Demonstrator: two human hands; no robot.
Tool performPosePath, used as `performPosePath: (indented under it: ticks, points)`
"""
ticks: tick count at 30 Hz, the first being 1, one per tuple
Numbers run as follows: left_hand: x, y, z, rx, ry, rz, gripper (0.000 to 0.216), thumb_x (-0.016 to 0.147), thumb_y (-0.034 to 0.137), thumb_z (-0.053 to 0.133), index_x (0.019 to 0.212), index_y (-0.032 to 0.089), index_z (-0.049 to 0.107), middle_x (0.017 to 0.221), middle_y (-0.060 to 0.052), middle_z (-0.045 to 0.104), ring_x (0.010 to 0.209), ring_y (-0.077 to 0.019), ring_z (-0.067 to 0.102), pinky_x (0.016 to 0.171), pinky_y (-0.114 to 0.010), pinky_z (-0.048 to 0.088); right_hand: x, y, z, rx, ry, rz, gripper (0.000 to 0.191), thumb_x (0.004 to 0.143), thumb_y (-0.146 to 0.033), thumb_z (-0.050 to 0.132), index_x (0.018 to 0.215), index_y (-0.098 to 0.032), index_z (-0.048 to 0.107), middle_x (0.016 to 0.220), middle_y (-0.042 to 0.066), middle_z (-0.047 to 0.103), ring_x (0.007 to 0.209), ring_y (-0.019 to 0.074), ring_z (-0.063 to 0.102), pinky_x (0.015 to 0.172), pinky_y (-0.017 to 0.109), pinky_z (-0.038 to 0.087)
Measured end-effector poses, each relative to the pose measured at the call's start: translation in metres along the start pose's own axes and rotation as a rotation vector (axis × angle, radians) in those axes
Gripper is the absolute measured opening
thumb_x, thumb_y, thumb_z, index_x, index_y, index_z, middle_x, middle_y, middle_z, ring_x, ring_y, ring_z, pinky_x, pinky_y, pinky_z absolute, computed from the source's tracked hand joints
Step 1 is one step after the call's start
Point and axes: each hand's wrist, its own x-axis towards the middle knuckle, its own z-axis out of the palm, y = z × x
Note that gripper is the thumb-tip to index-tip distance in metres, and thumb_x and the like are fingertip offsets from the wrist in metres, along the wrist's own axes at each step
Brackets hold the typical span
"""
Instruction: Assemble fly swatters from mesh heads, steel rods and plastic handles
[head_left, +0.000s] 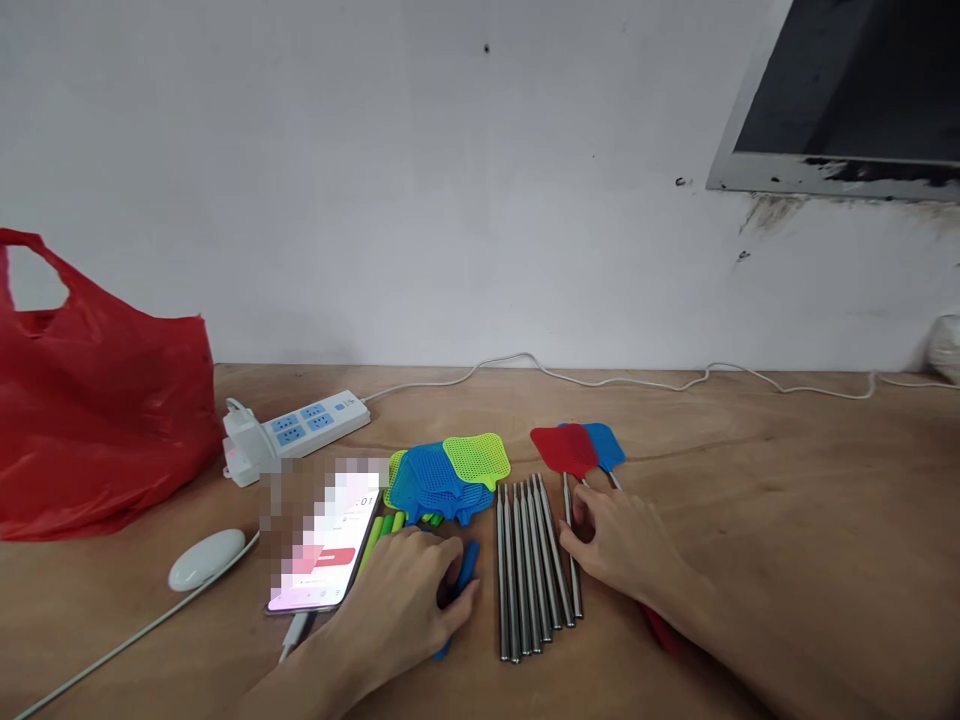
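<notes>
My left hand (411, 600) lies curled over a blue plastic handle (463, 578) beside green handles (386, 527) on the wooden table (787, 520). Just beyond them lies a pile of blue and green fly-swatter heads (448, 472). A row of several steel rods (532, 560) lies between my hands. My right hand (622, 545) rests on the table with its fingers touching the rightmost rod, below a finished red swatter (564, 448) and a blue swatter (606, 444). A red handle (660, 630) shows under my right wrist.
A phone (330, 555) with a lit screen lies left of my left hand. A white power strip (296, 430), a white oval device (206, 558) with a cable and a red plastic bag (90, 410) sit at the left. A white cord (600, 380) runs along the wall.
</notes>
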Motion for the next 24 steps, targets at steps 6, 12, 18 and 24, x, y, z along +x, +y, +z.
performPosePath:
  ticks: [6, 12, 18, 24]
  points:
    - [-0.003, 0.008, -0.006, -0.107, 0.051, 0.062, 0.021, 0.088, 0.033, 0.052, 0.073, 0.02, 0.06, 0.074, -0.004, 0.068, 0.069, -0.021, 0.062, 0.06, -0.03, 0.037, -0.002, 0.001, 0.005, 0.046, 0.044, 0.056, 0.018, 0.072, -0.026, 0.064, 0.056, -0.022, 0.056, 0.067, 0.004, 0.063, 0.055, 0.0176, 0.052, 0.052, 0.03, 0.018]
    - [-0.005, 0.009, -0.009, -0.185, 0.129, 0.135, 0.019, 0.089, 0.031, 0.05, 0.076, 0.02, 0.059, 0.07, -0.002, 0.064, 0.064, -0.0186, 0.059, 0.057, -0.028, 0.038, 0.008, 0.01, 0.006, 0.663, 0.035, 0.146, 0.024, 0.062, -0.025, 0.063, 0.048, -0.023, 0.044, 0.047, -0.003, 0.043, 0.048, 0.0134, 0.039, 0.05, 0.028, 0.022]
    - [-0.007, 0.012, -0.012, -0.219, 0.127, 0.162, 0.011, 0.086, 0.026, 0.048, 0.08, 0.021, 0.056, 0.07, -0.001, 0.064, 0.064, -0.0188, 0.059, 0.057, -0.028, 0.038, 0.014, 0.007, -0.011, 1.317, -0.158, 0.286, 0.028, 0.075, -0.043, 0.055, 0.059, -0.024, 0.041, 0.048, -0.008, 0.032, 0.043, 0.0089, 0.022, 0.041, 0.024, 0.018]
    - [-0.008, 0.012, -0.014, -0.204, 0.128, 0.171, 0.009, 0.084, 0.023, 0.046, 0.081, 0.021, 0.054, 0.073, -0.002, 0.063, 0.064, -0.0192, 0.058, 0.058, -0.03, 0.036, 0.006, -0.009, -0.013, 1.737, -0.162, 0.485, 0.03, 0.066, -0.042, 0.078, 0.079, -0.02, 0.064, 0.061, -0.002, 0.058, 0.05, 0.0099, 0.045, 0.04, 0.019, 0.029]
